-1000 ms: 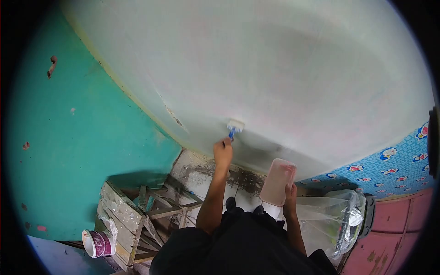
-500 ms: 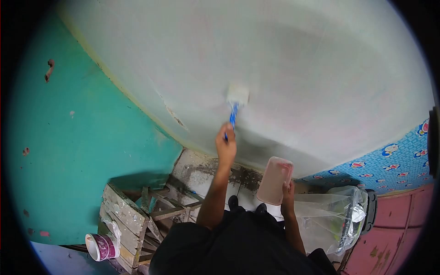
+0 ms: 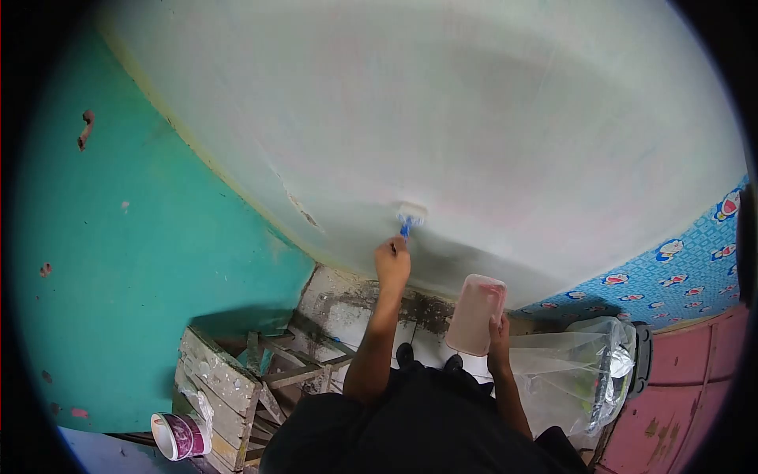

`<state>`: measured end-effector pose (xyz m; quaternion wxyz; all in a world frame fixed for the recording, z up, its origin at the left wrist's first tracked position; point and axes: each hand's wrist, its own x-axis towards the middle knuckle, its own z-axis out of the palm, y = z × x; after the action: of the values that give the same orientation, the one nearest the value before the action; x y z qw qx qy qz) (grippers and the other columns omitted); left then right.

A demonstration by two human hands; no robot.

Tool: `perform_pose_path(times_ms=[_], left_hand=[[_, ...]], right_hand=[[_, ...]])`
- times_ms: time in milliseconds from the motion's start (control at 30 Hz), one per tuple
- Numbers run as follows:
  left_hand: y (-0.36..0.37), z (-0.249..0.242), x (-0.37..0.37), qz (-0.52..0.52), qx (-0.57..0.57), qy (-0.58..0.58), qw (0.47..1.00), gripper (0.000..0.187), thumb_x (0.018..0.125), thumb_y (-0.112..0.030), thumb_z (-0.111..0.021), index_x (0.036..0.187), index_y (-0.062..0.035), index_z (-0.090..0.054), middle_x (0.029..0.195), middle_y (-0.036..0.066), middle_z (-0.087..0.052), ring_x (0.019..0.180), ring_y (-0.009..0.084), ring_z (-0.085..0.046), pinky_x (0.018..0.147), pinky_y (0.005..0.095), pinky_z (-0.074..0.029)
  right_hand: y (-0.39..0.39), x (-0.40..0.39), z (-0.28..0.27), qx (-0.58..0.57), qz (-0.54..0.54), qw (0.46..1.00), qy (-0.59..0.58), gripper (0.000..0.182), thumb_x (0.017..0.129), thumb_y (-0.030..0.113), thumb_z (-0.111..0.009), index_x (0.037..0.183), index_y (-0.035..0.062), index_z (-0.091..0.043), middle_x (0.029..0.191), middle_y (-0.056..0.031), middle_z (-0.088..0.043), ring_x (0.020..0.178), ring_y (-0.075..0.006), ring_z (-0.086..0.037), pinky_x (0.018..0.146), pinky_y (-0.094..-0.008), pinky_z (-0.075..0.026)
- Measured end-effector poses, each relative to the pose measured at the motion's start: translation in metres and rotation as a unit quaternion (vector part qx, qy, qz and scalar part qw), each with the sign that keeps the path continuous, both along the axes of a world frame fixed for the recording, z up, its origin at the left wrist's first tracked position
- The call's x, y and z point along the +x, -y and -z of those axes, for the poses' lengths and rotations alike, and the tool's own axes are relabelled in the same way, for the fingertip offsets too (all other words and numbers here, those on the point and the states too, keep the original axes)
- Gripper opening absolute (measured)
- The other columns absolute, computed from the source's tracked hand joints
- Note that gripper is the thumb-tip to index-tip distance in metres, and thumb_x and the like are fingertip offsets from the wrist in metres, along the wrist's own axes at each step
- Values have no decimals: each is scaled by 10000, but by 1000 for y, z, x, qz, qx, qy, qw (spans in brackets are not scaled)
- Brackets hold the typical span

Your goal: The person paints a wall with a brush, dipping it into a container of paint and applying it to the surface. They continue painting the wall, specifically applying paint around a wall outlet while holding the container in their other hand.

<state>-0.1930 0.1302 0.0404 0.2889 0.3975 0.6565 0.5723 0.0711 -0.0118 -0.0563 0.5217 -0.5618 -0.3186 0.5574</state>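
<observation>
My left hand (image 3: 392, 265) is closed around the blue handle of a small paint roller (image 3: 411, 213). The roller's white head is against the whitish wall (image 3: 505, 118), low down, and slightly blurred. To the right, my right hand (image 3: 499, 336) grips the edge of a shallow rectangular tray (image 3: 474, 316). Pale paint coats the tray, with pink-red smears near its upper right corner. The tray is held out in front of me, above the floor, apart from the roller.
A green wall (image 3: 150, 261) meets the whitish one at the left. A paint-spattered wooden stand (image 3: 217, 387) is at lower left, beside a white and purple bucket (image 3: 185, 436). Plastic sheeting (image 3: 553, 367) covers something at right, near a pink cabinet (image 3: 671, 395) and blue patterned wallpaper (image 3: 632, 288).
My left hand has brought the roller down the wall, closer to me. The tray and my right hand have barely moved.
</observation>
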Motion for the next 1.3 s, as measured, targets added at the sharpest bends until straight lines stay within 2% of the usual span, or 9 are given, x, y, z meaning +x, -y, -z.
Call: perform_pose_path(times_ms=[133, 267, 367, 600, 667, 767, 933, 1067, 1300], left_hand=[[25, -134, 9, 28, 94, 77, 992, 327, 996, -226, -495, 942, 36, -683, 579, -59, -390, 530, 34, -327, 483, 257, -246], [18, -146, 5, 40, 188, 105, 976, 311, 1014, -243, -491, 1029, 14, -666, 591, -89, -320, 531, 13, -271, 484, 232, -204], [7, -96, 0, 63, 126, 93, 986, 316, 1017, -273, -487, 1060, -18, -668, 648, -81, -389, 581, 14, -313, 500, 215, -223], [20, 152, 17, 30, 73, -2, 997, 327, 1005, -272, -500, 893, 10, -622, 604, 9, -427, 588, 114, -407, 529, 340, -351], [31, 180, 15, 27, -29, -64, 997, 344, 987, -275, -523, 823, 18, -600, 605, 59, -473, 599, 134, -436, 543, 362, -365], [46, 197, 5, 15, -47, -59, 997, 369, 959, -286, -555, 745, 15, -560, 595, 107, -500, 573, 131, -463, 526, 357, -353], [74, 62, -27, 93, -32, -4, 995, 270, 938, -240, -633, 882, 20, -682, 581, 11, -564, 504, 77, -482, 477, 267, -374], [82, -45, -25, 92, -43, 30, 994, 250, 913, -217, -685, 928, 32, -703, 616, -14, -592, 532, 43, -497, 483, 219, -376], [76, -89, 2, 127, 110, -101, 981, 262, 909, -198, -687, 785, 33, -680, 542, 2, -550, 480, 53, -447, 450, 246, -342]], right_hand=[[-5, -5, 5, 10, -24, 1000, -6, 578, 990, 364, -546, 1412, 29, -337, 1117, -152, -596, 1004, -183, -589, 850, -329, -487], [-4, -15, -21, -12, -42, 999, -11, 511, 1000, 383, -511, 1345, 24, -396, 1188, -136, -559, 1097, -193, -530, 963, -346, -416], [-3, -17, -22, -10, -38, 999, -11, 509, 1000, 378, -513, 1345, 24, -393, 1185, -136, -561, 1089, -191, -538, 956, -344, -424], [1, -6, 1, -20, -28, 999, -11, 533, 1002, 376, -513, 1375, 27, -363, 1205, -143, -558, 1094, -196, -548, 933, -346, -453], [-4, -1, 5, -18, -31, 999, -1, 536, 1002, 377, -513, 1379, 28, -360, 1206, -143, -558, 1092, -196, -550, 930, -343, -455], [-4, 1, 15, -21, -35, 999, 3, 537, 1002, 375, -514, 1382, 28, -361, 1206, -141, -558, 1090, -194, -549, 934, -340, -452], [-22, -1, 29, 2, -44, 999, -20, 614, 990, 404, -527, 1429, 25, -326, 1159, -147, -575, 1039, -191, -572, 889, -334, -472], [-33, -14, 13, 19, -70, 996, -54, 632, 1000, 438, -488, 1446, 33, -297, 1252, -151, -529, 1150, -210, -517, 968, -354, -432], [-37, -36, 1, -3, -115, 984, -137, 637, 1003, 486, -441, 1419, 22, -308, 1298, -138, -486, 1223, -220, -466, 1027, -373, -391]])
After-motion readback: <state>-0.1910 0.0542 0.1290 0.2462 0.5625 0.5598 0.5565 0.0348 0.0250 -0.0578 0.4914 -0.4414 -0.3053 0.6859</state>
